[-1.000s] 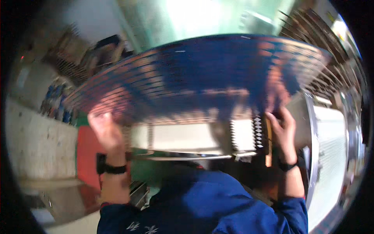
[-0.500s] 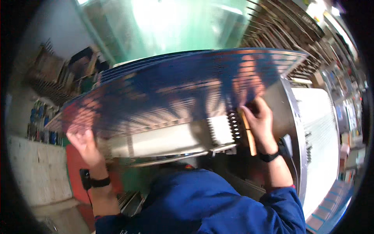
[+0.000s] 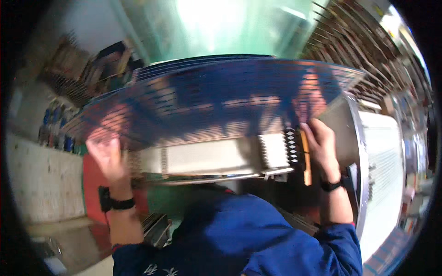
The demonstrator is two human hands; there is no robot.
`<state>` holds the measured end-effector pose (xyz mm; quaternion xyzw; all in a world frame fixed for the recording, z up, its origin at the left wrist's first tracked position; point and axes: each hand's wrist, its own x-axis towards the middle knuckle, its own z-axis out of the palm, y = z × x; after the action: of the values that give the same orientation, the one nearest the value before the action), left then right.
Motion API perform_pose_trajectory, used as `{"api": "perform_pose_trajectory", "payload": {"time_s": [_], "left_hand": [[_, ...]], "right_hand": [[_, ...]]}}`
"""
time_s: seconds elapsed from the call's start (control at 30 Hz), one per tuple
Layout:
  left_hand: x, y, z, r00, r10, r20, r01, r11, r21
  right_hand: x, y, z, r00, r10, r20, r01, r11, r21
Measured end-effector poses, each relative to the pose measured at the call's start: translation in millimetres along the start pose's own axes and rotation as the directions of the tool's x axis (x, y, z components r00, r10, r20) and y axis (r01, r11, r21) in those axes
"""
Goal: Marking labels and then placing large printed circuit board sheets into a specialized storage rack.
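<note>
A wide, shiny sheet with rows of fine slits [image 3: 221, 99] spans the middle of the view, tilted and mirroring my hands and blue clothing. Its near left corner is gripped by my left hand [image 3: 107, 158], thumb on the near side; some fingertips are blurred. My right hand [image 3: 323, 145] is closed on the sheet's near right edge. Just left of the right wrist stands a narrow tan strip [image 3: 306, 158]. Below the sheet lies a long white machine bed [image 3: 207, 157] with a toothed white block [image 3: 275, 151] at its right end.
A metal-edged machine side [image 3: 357, 138] and a white panel [image 3: 382, 161] rise on the right. Rows of rods [image 3: 343, 34] stand at the far right. A green translucent surface [image 3: 221, 32] lies beyond the sheet. Wooden boards [image 3: 46, 188] and a red panel [image 3: 94, 184] are at left.
Both hands and the sheet appear further right in view, but the surroundings shift that way too. More of the white bed and toothed block shows beneath the sheet. Both hands keep their hold.
</note>
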<state>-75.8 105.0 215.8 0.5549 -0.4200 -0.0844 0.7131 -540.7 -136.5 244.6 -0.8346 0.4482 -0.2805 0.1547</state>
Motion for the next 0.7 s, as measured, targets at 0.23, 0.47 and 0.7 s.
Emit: {"api": "perform_pose_trajectory", "payload": {"time_s": [0.23, 0.47, 0.7], "left_hand": [[31, 40, 0, 0.984, 0.174, -0.03, -0.172, 0.984, 0.038], [113, 143, 35, 0.726, 0.381, 0.573, -0.686, 0.462, 0.561], [111, 129, 69, 0.655, -0.148, 0.741, -0.612, 0.472, 0.635]], "right_hand": [[11, -15, -69, 0.933, -0.268, -0.239, 0.26, 0.963, -0.064], [88, -133, -113, 0.671, -0.733, -0.115, 0.613, 0.634, -0.471], [103, -101, -66, 0.783, -0.535, 0.317, 0.615, 0.739, -0.275]]}}
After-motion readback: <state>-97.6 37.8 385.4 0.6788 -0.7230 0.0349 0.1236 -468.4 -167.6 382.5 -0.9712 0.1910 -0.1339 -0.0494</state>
